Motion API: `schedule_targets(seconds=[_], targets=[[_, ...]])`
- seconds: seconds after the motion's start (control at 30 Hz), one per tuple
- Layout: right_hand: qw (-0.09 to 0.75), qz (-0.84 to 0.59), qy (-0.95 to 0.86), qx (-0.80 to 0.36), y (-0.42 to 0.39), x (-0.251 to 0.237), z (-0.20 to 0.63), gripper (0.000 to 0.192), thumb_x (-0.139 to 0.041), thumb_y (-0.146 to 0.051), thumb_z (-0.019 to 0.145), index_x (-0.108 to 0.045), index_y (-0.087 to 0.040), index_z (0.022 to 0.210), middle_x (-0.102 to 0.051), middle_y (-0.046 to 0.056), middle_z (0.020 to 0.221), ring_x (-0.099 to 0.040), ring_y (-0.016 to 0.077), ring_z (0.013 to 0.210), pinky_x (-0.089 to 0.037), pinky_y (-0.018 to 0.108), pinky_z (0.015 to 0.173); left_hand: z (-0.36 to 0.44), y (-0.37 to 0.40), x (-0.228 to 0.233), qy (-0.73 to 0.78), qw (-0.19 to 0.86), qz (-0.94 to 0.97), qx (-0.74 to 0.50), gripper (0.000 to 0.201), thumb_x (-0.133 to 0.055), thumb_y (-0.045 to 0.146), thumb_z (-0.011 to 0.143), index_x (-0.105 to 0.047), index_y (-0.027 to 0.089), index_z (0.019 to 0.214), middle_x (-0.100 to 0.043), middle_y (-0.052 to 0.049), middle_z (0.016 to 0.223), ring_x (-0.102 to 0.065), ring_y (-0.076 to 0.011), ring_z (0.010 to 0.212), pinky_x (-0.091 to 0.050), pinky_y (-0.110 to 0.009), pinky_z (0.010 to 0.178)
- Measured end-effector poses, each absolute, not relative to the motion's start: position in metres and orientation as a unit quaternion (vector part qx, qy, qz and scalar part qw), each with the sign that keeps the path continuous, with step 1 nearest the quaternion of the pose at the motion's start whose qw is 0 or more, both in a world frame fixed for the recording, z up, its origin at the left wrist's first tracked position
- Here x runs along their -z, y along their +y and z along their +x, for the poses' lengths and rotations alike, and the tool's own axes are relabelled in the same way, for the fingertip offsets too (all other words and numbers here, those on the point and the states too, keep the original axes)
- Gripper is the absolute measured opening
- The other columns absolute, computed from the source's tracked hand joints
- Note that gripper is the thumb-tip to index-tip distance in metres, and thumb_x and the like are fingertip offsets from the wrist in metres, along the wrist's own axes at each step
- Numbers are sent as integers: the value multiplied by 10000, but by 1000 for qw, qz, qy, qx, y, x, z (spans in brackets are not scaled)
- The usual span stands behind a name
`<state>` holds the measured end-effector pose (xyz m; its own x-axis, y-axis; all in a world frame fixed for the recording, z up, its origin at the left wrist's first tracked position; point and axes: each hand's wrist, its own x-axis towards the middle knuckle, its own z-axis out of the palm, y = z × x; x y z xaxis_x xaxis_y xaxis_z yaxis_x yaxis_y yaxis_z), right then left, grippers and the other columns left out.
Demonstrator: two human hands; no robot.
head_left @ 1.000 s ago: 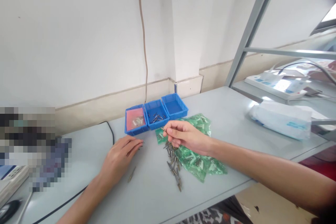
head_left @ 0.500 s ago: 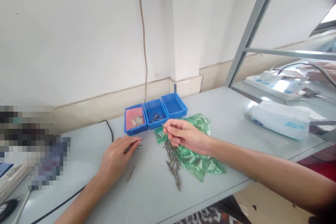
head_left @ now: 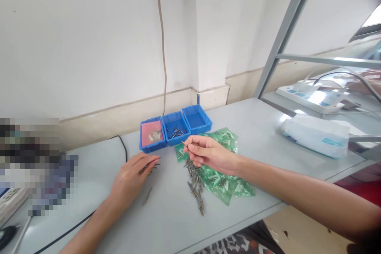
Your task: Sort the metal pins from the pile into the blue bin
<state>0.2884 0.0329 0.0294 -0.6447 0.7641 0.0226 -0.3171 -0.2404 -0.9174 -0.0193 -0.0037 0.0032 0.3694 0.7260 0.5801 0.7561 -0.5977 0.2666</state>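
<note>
While your right hand [head_left: 208, 155] pinches one small pin [head_left: 185, 143] between thumb and forefinger, just short of the middle blue bin [head_left: 176, 128], your left hand [head_left: 132, 178] lies palm down on the table [head_left: 166, 222], fingers loosely curled over a few pins [head_left: 150, 166]. One stray pin [head_left: 147, 196] lies beside it. More pins [head_left: 195, 184] are heaped under your right hand, against green bags [head_left: 226, 178].

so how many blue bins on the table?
3, side by side at the wall edge: left blue bin has a pink liner and small parts, middle blue bin holds dark pins, right blue bin looks bare. None seems hidden.
</note>
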Motion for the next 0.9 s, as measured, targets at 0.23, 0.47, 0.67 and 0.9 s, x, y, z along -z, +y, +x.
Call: schedule_targets(seconds=[0.23, 0.47, 0.67, 0.9], targets=[[351, -226, -508, -754, 32, -30, 289, 309, -787, -459, 984, -702, -162, 1000, -609, -10, 799, -421, 73, 583, -395, 241, 610, -15, -6, -7, -452, 12, -820, 351, 194, -616, 320, 1090, -793, 240, 1096, -769, -26, 996, -728, -143, 846, -566, -231, 735], [355, -225, -512, -749, 33, -29, 288, 312, -804, -459, 964, -701, -169, 1021, -624, -7, 817, -441, 76, 586, -402, 250, 613, -17, -6, -5, -456, 25, -820, 345, 197, -618, 342, 1093, -791, 248, 1096, -770, -25, 1024, -735, -157, 908, -568, -246, 801], [380, -261, -606, -648, 30, -29, 288, 340, -781, -513, 963, -664, -197, 1009, -615, -10, 847, -494, 107, 639, -437, 263, 620, -18, -3, -3, -464, 45, -821, 330, 231, -588, 383, 1105, -771, 245, 1075, -781, -34, 1045, -729, -187, 942, -558, -296, 862], [386, -296, -668, -563, 24, -29, 288, 317, -689, -537, 1024, -610, -230, 1007, -504, -38, 766, -459, 137, 644, -382, 285, 596, -20, -1, -1, -454, 68, -828, 321, 245, -562, 382, 1118, -746, 231, 1061, -778, -49, 1015, -712, -204, 911, -538, -321, 841]])
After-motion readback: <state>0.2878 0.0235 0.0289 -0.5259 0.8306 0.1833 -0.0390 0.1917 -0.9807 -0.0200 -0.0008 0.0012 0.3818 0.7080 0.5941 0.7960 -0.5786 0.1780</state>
